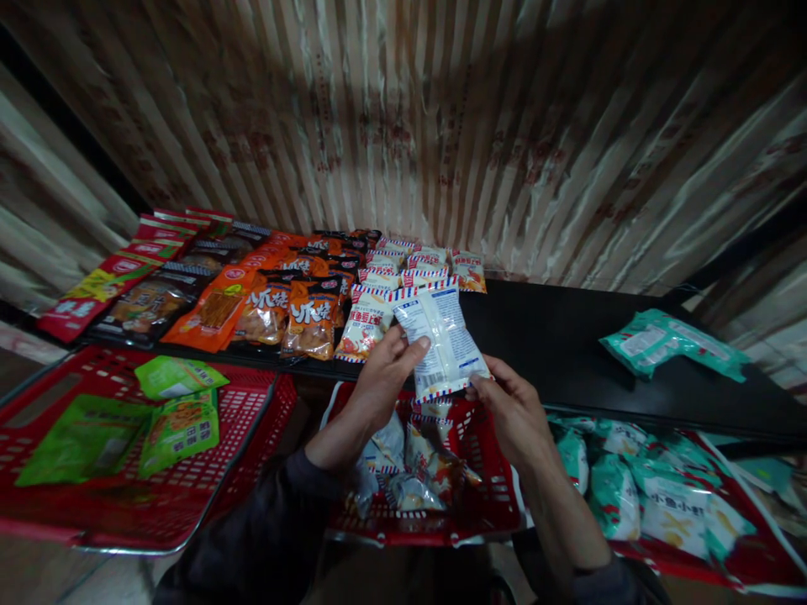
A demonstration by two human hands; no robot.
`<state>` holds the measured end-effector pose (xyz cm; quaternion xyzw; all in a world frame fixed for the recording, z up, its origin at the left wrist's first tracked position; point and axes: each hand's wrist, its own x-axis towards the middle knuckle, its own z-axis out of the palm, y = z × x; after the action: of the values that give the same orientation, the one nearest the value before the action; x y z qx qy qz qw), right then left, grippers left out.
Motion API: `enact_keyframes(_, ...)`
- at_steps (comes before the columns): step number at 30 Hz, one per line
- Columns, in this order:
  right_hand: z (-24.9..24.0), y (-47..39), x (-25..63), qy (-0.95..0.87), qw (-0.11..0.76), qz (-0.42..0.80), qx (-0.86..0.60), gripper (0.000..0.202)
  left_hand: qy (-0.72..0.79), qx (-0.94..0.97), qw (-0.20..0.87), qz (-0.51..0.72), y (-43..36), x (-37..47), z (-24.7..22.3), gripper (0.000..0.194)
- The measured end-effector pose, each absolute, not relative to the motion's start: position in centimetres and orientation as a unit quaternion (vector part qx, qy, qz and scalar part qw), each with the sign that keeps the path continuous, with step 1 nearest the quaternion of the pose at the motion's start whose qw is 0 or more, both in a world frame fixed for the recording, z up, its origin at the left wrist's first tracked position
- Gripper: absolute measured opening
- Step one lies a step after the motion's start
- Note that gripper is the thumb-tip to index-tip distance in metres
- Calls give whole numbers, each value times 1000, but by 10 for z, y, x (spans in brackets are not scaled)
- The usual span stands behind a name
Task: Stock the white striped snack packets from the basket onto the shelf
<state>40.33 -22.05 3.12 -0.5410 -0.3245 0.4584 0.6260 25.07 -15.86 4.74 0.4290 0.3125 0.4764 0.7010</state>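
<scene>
A white snack bag (440, 340) with red and blue striped edges is held back side up above the front edge of the black shelf (535, 336). My left hand (386, 376) grips its left side, thumb on top. My right hand (512, 407) pinches its lower right corner. Just left of it on the shelf lie matching white bags (364, 323) in rows, front side up. Beneath my hands is a red basket (498, 504) with several more of these bags inside.
Orange bags (218, 307), black bags (148, 302) and red bags (94, 290) line the shelf's left part. Teal packets (672, 340) lie at its right. A left basket (243, 403) holds green bags (182, 428); a right basket holds teal-white bags (672, 508). Corrugated sheeting stands behind.
</scene>
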Motion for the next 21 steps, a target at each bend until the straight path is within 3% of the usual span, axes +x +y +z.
enact_keyframes(13,31,-225,413,-416,557,465,-548,32,330,418,696,482,-160,252,46,32)
enact_keyframes(17,30,-222,412,-406,604,404,-555,40,335,416,692,485,-160,253,47,33)
enact_keyframes(21,30,-223,412,-470,625,270,-562,31,328,425,697,475,-163,255,45,37)
